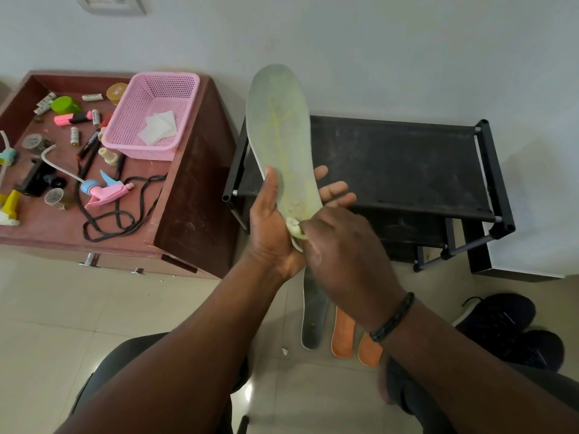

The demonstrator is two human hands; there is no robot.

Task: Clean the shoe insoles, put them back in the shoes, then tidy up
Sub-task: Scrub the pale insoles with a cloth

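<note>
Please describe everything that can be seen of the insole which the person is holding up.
The insole is pale grey-green with faint yellow lines, and looks like thin foam. It stands nearly upright, toe end up, in front of the black shoe rack. The left hand holds its lower part from behind, thumb on the front edge. The right hand presses a small pale wipe against its heel end.
</note>
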